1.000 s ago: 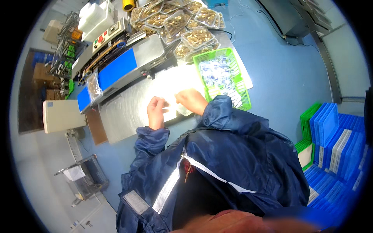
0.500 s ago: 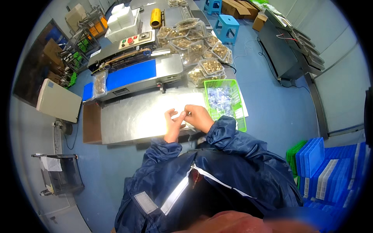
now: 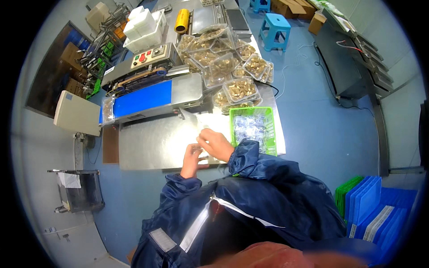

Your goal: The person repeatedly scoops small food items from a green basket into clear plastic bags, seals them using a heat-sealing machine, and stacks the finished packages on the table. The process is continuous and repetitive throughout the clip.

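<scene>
My right hand is over the near edge of the steel table, its fingers pinched together. A thin, see-through plastic bag stretches away from its fingertips, washed out by glare. My left hand is just beside it on the near left, fingers curled and thumb pointing right; what it holds, if anything, is lost in the glare. Close to my right forearm stands a green plastic basket full of small clear-and-blue packets.
Beyond the hands a sealing machine with a blue belt carries a filled clear pack. Clear trays of brownish pieces are piled to its right. A blue stool and stacked blue crates stand on the right.
The head view has shifted. My hands are drawn nearer to me and slightly left, with the left hand lower than the right. The clear bag now shows beyond the right fingertips.
</scene>
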`<state>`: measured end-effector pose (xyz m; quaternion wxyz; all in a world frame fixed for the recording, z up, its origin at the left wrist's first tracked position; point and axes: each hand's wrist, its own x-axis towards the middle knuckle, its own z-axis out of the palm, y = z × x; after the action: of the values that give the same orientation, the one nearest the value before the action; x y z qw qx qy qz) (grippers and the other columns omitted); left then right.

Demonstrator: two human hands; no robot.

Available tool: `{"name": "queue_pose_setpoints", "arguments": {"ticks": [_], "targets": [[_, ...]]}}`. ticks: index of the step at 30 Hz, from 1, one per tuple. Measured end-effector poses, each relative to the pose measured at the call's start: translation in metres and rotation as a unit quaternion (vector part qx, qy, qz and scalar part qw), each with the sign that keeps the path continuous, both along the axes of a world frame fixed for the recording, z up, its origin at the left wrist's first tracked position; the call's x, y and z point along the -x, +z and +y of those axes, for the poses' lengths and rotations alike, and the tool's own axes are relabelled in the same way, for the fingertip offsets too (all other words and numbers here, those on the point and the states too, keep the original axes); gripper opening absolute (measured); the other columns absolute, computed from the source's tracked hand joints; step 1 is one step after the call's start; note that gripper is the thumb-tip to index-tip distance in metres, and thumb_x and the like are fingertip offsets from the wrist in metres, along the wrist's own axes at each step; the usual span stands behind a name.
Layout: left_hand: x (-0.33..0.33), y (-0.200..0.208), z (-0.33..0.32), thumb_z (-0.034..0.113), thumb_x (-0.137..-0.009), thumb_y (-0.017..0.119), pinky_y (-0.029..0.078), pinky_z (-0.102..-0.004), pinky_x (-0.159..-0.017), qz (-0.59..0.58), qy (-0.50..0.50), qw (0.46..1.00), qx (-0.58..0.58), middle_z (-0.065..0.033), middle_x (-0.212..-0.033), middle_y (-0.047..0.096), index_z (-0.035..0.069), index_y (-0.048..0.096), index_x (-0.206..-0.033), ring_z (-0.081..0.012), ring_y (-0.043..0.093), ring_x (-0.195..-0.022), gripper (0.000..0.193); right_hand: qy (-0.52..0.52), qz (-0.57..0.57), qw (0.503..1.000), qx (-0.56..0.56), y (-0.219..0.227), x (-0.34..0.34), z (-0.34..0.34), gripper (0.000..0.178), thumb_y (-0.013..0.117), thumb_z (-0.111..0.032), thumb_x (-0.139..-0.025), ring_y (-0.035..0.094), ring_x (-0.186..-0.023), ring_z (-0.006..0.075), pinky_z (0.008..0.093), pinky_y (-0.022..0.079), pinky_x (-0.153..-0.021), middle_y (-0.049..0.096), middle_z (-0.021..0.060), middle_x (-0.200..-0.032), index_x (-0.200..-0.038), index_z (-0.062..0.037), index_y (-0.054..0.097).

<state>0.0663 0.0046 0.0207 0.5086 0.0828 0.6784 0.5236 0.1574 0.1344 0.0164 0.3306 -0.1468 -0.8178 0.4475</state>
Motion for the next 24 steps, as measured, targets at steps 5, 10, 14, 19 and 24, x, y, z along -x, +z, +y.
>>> {"name": "queue_pose_setpoints", "arguments": {"ticks": [5, 10, 14, 19, 24], "targets": [[0.012, -0.039, 0.006, 0.018, -0.096, 0.047, 0.055, -0.0387, -0.067, -0.034, 0.279, 0.955, -0.095, -0.0139, -0.118, 0.049, 0.004, 0.044, -0.122, -0.0356, 0.064, -0.093, 0.03, 0.137, -0.131, 0.981, -0.045, -0.027, -0.024, 0.036, 0.017, 0.061, -0.021, -0.088, 0.06, -0.075, 0.0364, 0.0437, 0.048, -0.066, 0.059, 0.0138, -0.084, -0.087, -0.0041, 0.06], [0.011, -0.055, 0.028, 0.003, -0.092, 0.046, 0.053, -0.0378, -0.073, 0.31, 0.195, 0.93, 0.032, -0.0137, -0.115, 0.051, 0.001, 0.045, -0.126, -0.0327, 0.063, -0.096, 0.034, -0.009, -0.067, 0.981, 0.184, -0.075, -0.052, 0.158, 0.023, 0.058, -0.026, -0.092, 0.063, -0.083, 0.0346, 0.0409, 0.05, -0.074, 0.066, 0.0154, -0.086, -0.098, -0.0042, 0.065], [0.013, -0.093, 0.022, -0.007, -0.08, 0.05, 0.047, -0.0329, -0.08, 0.581, 0.04, 0.803, 0.131, -0.0132, -0.109, 0.056, -0.001, 0.055, -0.115, -0.0298, 0.061, -0.09, 0.036, -0.279, -0.266, 0.923, -0.016, -0.104, -0.059, 0.301, 0.031, 0.058, -0.03, -0.09, 0.065, -0.082, 0.0361, 0.0429, 0.05, -0.074, 0.068, 0.019, -0.086, -0.089, -0.0021, 0.07], [0.014, -0.122, 0.007, 0.001, -0.082, 0.057, 0.047, -0.0332, -0.081, 0.458, 0.104, 0.871, 0.142, -0.0132, -0.103, 0.063, 0.0, 0.061, -0.101, -0.026, 0.06, -0.087, 0.019, -0.186, -0.225, 0.936, 0.195, -0.151, -0.045, 0.339, 0.037, 0.073, -0.038, -0.076, 0.065, -0.067, 0.025, 0.0366, 0.05, -0.062, 0.068, 0.0125, -0.078, -0.086, -0.0029, 0.071], [0.011, -0.129, 0.007, 0.01, -0.084, 0.066, 0.048, -0.0332, -0.081, 0.368, 0.214, 0.904, 0.047, -0.0101, -0.099, 0.065, -0.001, 0.062, -0.096, -0.0185, 0.06, -0.088, 0.017, -0.009, -0.156, 0.82, 0.551, -0.107, -0.048, 0.322, 0.024, 0.075, -0.027, -0.081, 0.046, -0.042, 0.0091, 0.0219, 0.037, -0.038, 0.049, -0.0017, -0.06, -0.086, -0.0099, 0.059]]}}
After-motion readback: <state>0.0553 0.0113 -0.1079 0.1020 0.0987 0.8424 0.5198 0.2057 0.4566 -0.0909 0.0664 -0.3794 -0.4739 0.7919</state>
